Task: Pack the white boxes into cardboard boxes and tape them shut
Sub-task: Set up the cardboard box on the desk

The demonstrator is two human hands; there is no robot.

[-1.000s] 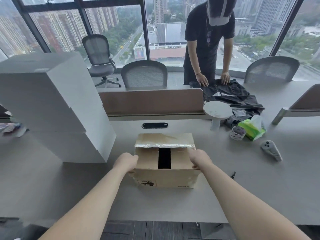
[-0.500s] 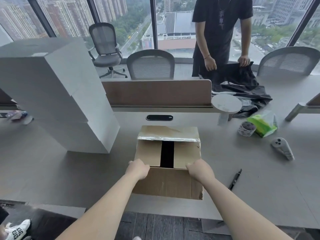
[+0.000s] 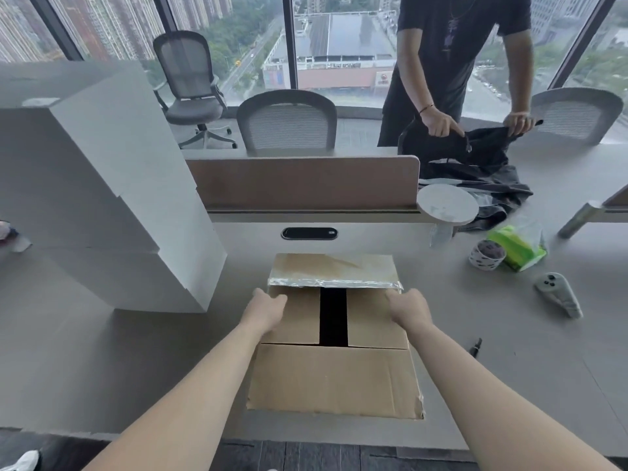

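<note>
- I am watching both hands travelling up the cardboard box [image 3: 334, 379]. A second ago they were sitting at its near corners. Now the left hand [image 3: 268, 311] and right hand [image 3: 407, 309] are lying on the two folded-in side flaps [image 3: 370, 321], just short of the far flap [image 3: 334, 268].
- Fingers on both hands are looking straight and held together. They are pressing flat on the cardboard and pinching nothing. The right fingertips are sitting close under the far flap's taped edge, so I am not seeing them fully.
- The near flap [image 3: 373, 385] is now lying spread toward me and overhanging the desk [image 3: 136, 368] edge. Earlier it was hanging down the box front.
- The box is sitting centre-near. A dark gap is showing between the side flaps, and I cannot tell what is inside.
- The white boxes [image 3: 102, 198] are staying stacked on the left, apart from the carton.
- My reading is that the hands are holding the side flaps down so the far flap can be closed.
- Taping is not yet starting. What looks like a tape roll [image 3: 486, 254] is lying far right, untouched.
</note>
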